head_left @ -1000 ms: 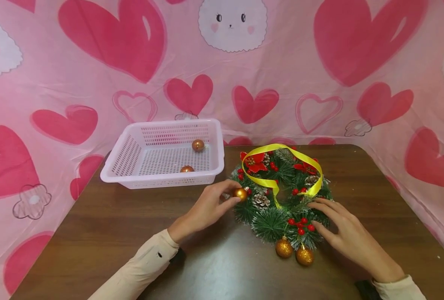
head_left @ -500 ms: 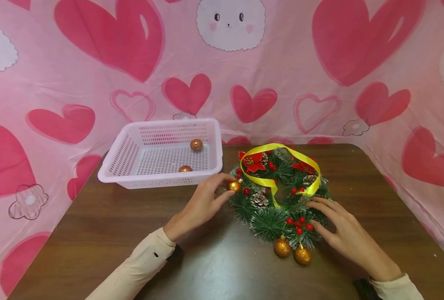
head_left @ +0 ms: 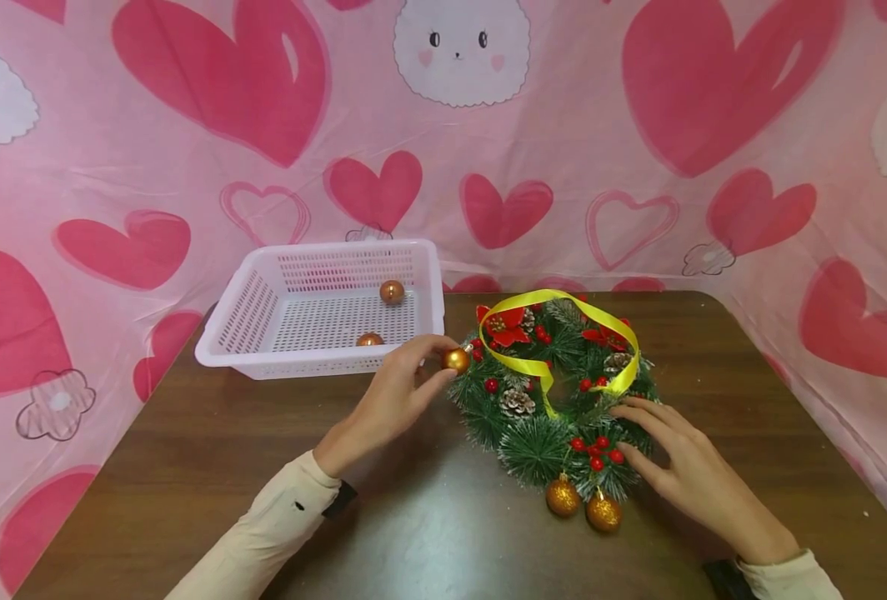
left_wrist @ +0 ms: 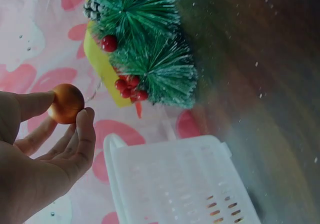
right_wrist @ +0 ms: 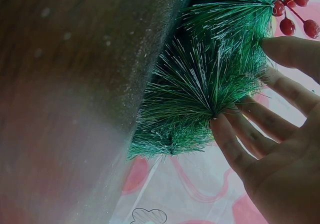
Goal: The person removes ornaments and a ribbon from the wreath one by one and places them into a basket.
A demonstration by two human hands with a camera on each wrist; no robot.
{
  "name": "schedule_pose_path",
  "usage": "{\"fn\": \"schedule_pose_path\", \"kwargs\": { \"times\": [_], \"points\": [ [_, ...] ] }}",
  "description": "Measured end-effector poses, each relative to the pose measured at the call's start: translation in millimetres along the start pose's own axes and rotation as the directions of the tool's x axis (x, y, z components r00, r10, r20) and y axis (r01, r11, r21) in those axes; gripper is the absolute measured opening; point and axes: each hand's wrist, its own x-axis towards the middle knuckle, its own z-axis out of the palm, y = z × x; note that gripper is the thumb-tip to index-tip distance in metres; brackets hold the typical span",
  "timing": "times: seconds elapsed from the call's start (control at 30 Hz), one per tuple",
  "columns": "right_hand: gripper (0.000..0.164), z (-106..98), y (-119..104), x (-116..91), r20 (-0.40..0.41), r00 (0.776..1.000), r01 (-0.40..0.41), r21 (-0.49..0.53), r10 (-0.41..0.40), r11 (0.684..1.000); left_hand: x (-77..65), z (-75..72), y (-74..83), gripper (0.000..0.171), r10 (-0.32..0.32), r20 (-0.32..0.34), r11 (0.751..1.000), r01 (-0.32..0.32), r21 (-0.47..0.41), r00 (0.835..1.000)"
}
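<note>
My left hand point(head_left: 391, 396) pinches a shiny gold bauble point(head_left: 455, 360) between thumb and fingertips, at the left edge of the green wreath point(head_left: 537, 450). In the left wrist view the bauble point(left_wrist: 66, 104) shows a thin string at its top. On the wreath are red berries, pine cones point(head_left: 517, 403), red poinsettias point(head_left: 505, 325) and a looped yellow ribbon point(head_left: 522, 365). Two glittery gold baubles point(head_left: 562, 497) hang from its front side. My right hand point(head_left: 694, 467) rests with relaxed, spread fingers on the wreath's right side, fingertips among the needles point(right_wrist: 210, 99).
A white plastic basket point(head_left: 323, 360) stands left of the wreath and holds two copper-gold baubles point(head_left: 392, 292). Brown wooden table point(head_left: 211, 450) lies under everything. Behind it hangs a pink cloth point(head_left: 443, 125) printed with hearts.
My left hand has carried the bauble a little left and farther back along the wreath's left edge. The right hand has stayed in place on the wreath.
</note>
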Motion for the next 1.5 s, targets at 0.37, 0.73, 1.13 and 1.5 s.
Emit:
{"fn": "schedule_pose_path", "kwargs": {
  "times": [0.37,0.73,1.13,1.5],
  "points": [
    [0.052,0.3,1.0,-0.6,-0.004,1.000,0.002,-0.008,-0.002,1.000,5.4,-20.2,-1.9,0.027,-0.021,-0.060,1.000,0.020,-0.006,0.998],
    [0.052,1.2,1.5,-1.0,-0.007,1.000,0.009,0.008,-0.009,1.000,8.9,-36.3,-13.0,0.032,-0.009,-0.134,0.995,0.023,0.100,0.991],
    [0.051,0.6,1.5,-1.2,0.006,1.000,-0.002,0.009,0.002,1.000,10.3,-50.5,-36.0,0.032,0.004,-0.159,0.980,0.028,0.199,0.987],
    [0.050,1.1,2.4,-1.5,0.012,1.000,-0.012,0.031,0.012,0.999,8.7,-60.9,-50.9,0.027,-0.069,-0.091,0.966,0.090,0.244,0.993]
  ]
}}
